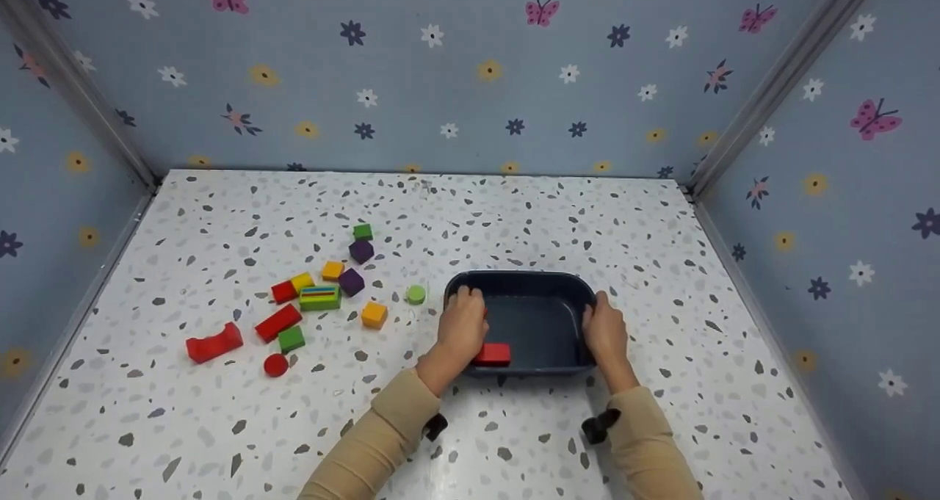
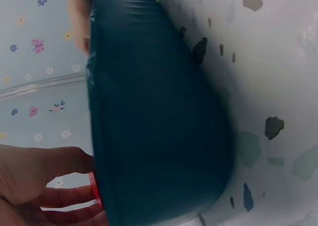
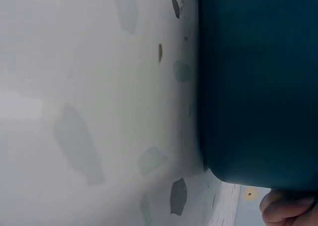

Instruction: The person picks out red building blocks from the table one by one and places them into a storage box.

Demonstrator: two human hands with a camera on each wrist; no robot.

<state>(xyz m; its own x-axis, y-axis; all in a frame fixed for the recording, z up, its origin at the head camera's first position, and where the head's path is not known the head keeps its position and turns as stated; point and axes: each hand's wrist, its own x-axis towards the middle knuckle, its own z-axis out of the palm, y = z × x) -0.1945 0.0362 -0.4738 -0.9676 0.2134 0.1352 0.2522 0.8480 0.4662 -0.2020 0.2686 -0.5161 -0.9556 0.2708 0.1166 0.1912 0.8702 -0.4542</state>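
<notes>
A dark blue plastic tub (image 1: 532,324) stands on the table between both hands. My left hand (image 1: 463,324) reaches over its left rim with curled fingers. A bit of a red block (image 2: 95,190) shows among those fingers in the left wrist view; the rest of it is hidden. Another red block (image 1: 493,354) lies inside the tub at the near left corner. On the far side, my right hand (image 1: 606,331) grips the tub's right rim. Its fingers (image 3: 285,207) show at the tub's edge in the right wrist view.
Left of the tub lie loose blocks: a green cylinder (image 1: 416,294), a yellow cube (image 1: 374,315), purple blocks (image 1: 352,283), a striped green block (image 1: 319,299), a red bar (image 1: 278,322) and a red arch (image 1: 214,343). Patterned walls (image 1: 440,74) enclose the speckled table (image 1: 514,221).
</notes>
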